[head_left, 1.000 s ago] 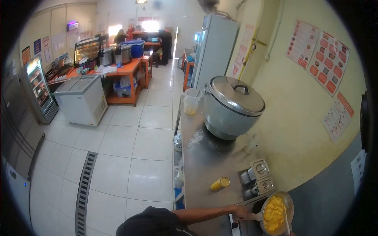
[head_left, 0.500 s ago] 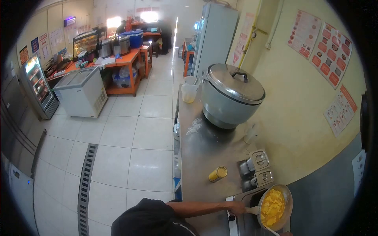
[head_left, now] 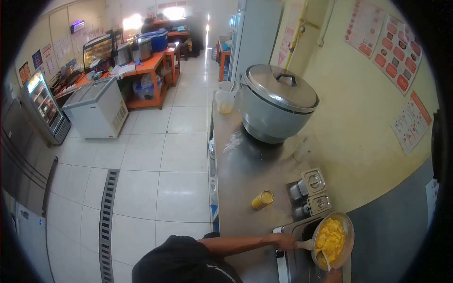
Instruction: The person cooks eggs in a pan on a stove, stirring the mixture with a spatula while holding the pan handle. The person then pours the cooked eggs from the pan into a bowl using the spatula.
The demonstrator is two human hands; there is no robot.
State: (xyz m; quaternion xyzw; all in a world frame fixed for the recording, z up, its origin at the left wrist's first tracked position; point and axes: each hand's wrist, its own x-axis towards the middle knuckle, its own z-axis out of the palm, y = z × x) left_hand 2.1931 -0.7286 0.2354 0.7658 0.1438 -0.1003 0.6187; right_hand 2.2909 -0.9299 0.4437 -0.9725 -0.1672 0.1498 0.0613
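Note:
My left hand (head_left: 284,242) is closed round the pale handle of a frying pan (head_left: 349,236) over a stove (head_left: 284,266) at the lower right. Yellow cooked egg-like food (head_left: 330,238) fills the middle of the pan. At the bottom edge, my right hand (head_left: 333,275) is partly cut off and holds a light-coloured utensil (head_left: 326,262), whose end is in the food. A yellow can (head_left: 262,200) stands on the steel counter (head_left: 240,179) to the left of two lidded metal containers (head_left: 313,182).
Farther along the counter are a large lidded pot (head_left: 278,108), a plastic jug (head_left: 225,100) and a crumpled clear wrapper (head_left: 233,141). A wall rises on the right. Across the tiled floor stand a chest freezer (head_left: 96,108) and orange tables (head_left: 151,68).
My right hand and the utensil have moved up and further into view, with the utensil now inside the pan. The view has shifted slightly; my left hand still holds the handle.

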